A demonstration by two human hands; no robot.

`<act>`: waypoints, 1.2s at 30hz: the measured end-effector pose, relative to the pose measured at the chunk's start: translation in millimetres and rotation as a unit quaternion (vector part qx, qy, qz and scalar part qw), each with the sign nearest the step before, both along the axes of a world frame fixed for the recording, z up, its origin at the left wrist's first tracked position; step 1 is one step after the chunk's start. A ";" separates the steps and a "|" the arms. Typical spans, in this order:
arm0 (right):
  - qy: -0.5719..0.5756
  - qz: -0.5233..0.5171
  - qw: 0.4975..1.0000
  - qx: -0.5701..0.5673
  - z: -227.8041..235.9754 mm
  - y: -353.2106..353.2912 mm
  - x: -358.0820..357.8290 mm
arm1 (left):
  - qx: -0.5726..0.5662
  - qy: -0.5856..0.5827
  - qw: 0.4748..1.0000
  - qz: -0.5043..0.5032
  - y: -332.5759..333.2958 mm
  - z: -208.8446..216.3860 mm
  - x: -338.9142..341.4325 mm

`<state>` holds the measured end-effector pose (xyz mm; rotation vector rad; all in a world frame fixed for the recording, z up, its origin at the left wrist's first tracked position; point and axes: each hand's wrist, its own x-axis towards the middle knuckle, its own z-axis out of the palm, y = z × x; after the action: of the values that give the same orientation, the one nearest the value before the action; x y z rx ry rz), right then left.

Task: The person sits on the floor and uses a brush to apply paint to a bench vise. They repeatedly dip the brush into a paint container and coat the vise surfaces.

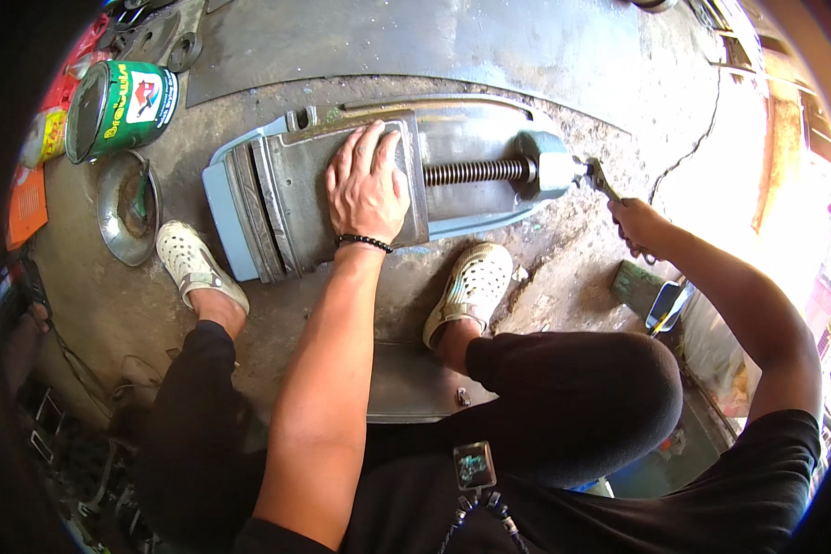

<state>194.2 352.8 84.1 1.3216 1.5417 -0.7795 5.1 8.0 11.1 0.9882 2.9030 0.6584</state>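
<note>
A large machine vise (300, 198) with a pale blue base lies on the floor in front of me. My left hand (367, 185), a black bead bracelet at its wrist, rests flat on the vise's sliding metal block with its fingers stretched out. To the right of that block runs a threaded screw (475, 173), which enters a grey-green end housing (542, 166). My right hand (639, 226) is closed around a metal wrench (604, 180). The wrench's head meets the screw's outer end, just beyond the housing; how its jaws sit there is too small to tell.
At the far left a green paint can (111, 111) stands beside a metal bowl (113, 208) with a brush in it. A metal sheet (415, 46) covers the floor behind the vise. My clog-shod feet flank its near side. A dark green container (639, 284) lies at right.
</note>
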 end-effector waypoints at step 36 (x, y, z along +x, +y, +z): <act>0.324 -0.194 0.925 -0.026 83.4 -36.1 27.5 | 0.012 -0.237 0.970 -0.051 -2.5 14.5 6.2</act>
<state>221.7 316.7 167.5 1.4272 1.7500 -1.6254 11.3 5.4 25.6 0.8344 2.4200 0.7962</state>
